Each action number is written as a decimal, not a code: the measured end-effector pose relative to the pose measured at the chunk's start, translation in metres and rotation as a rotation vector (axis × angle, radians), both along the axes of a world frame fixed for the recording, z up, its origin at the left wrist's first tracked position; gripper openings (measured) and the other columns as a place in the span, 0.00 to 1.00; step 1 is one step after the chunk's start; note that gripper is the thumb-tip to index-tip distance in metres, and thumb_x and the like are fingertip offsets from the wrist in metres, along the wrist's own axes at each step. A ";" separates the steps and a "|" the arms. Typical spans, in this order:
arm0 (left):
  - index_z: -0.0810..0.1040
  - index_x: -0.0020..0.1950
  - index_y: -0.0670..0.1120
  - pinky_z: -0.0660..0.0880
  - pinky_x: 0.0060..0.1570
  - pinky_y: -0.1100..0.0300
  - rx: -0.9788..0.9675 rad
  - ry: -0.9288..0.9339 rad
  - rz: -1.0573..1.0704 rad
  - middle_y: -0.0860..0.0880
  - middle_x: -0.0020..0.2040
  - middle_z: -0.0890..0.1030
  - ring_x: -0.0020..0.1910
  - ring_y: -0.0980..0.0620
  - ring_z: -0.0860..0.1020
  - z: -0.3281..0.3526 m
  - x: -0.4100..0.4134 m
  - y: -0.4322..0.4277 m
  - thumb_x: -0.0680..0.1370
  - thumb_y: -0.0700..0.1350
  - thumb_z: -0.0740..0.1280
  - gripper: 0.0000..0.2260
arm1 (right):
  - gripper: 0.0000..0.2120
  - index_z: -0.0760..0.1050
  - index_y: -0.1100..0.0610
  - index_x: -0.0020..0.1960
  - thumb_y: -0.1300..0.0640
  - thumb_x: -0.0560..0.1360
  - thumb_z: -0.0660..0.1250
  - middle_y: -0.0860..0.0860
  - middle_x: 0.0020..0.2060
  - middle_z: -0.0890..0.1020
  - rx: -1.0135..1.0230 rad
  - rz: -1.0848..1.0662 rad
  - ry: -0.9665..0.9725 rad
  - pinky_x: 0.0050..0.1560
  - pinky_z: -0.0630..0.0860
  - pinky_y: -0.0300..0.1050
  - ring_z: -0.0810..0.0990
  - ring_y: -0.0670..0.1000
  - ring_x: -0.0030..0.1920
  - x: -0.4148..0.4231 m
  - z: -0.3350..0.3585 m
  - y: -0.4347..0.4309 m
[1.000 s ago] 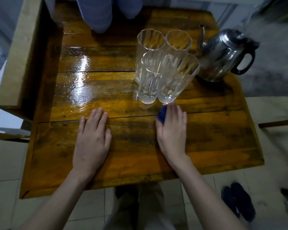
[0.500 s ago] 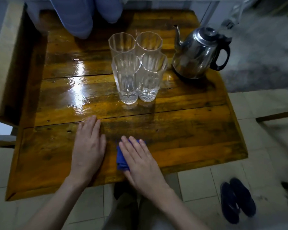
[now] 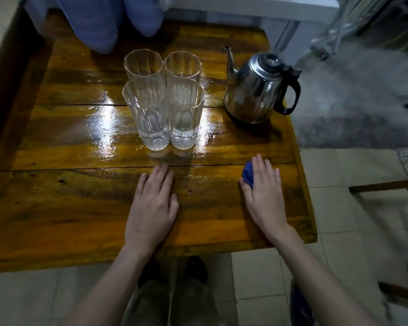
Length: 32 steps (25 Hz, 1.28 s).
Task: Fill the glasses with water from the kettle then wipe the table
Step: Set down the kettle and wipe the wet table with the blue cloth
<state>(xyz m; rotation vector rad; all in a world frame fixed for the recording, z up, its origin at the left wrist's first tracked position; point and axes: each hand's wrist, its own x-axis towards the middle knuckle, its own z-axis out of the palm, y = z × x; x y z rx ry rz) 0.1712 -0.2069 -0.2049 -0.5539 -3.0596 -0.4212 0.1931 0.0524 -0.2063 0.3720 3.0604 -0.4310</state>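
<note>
Several tall clear ribbed glasses [image 3: 161, 100] stand clustered at the middle of the glossy wooden table [image 3: 57, 203]. A steel kettle [image 3: 257, 90] with a black handle stands to their right, spout pointing away. My right hand [image 3: 263, 194] presses flat on a blue cloth [image 3: 248, 175] near the table's right edge; only a corner of the cloth shows past my fingers. My left hand [image 3: 153, 203] lies flat on the wood in front of the glasses, fingers together, holding nothing.
A person's knees in blue trousers [image 3: 108, 22] reach the table's far edge. A wooden bench arm [image 3: 0, 38] runs along the left. Tiled floor [image 3: 339, 208] lies to the right, and a dark slipper [image 3: 299, 304] sits near my legs.
My right hand slid the blue cloth from the near middle of the table over to the right side. My left hand stayed flat on the wood. The view shifted left.
</note>
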 end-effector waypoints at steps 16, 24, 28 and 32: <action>0.68 0.73 0.41 0.56 0.75 0.48 0.030 0.023 0.015 0.43 0.74 0.67 0.75 0.47 0.62 -0.001 -0.001 0.000 0.79 0.48 0.55 0.24 | 0.34 0.57 0.56 0.79 0.51 0.77 0.65 0.52 0.78 0.59 0.082 0.767 -0.001 0.78 0.49 0.52 0.55 0.52 0.79 0.028 0.003 0.004; 0.68 0.73 0.41 0.55 0.75 0.48 0.023 0.022 0.010 0.43 0.74 0.66 0.76 0.48 0.61 0.001 -0.001 0.002 0.79 0.48 0.54 0.24 | 0.27 0.60 0.59 0.77 0.54 0.80 0.60 0.56 0.76 0.64 -0.054 0.043 0.117 0.78 0.49 0.56 0.59 0.57 0.77 -0.046 -0.003 -0.021; 0.68 0.72 0.41 0.56 0.75 0.48 0.014 0.031 0.011 0.43 0.74 0.67 0.75 0.47 0.62 -0.002 -0.002 0.002 0.78 0.48 0.54 0.24 | 0.31 0.58 0.59 0.78 0.53 0.78 0.62 0.55 0.77 0.62 -0.076 0.167 0.122 0.78 0.48 0.56 0.57 0.56 0.78 -0.026 0.000 -0.086; 0.68 0.72 0.40 0.56 0.75 0.47 0.008 0.034 -0.008 0.42 0.74 0.67 0.75 0.46 0.62 -0.002 -0.002 0.001 0.78 0.48 0.53 0.24 | 0.31 0.58 0.57 0.78 0.52 0.77 0.59 0.52 0.78 0.60 -0.159 0.457 0.075 0.79 0.46 0.53 0.52 0.52 0.79 0.029 0.004 -0.110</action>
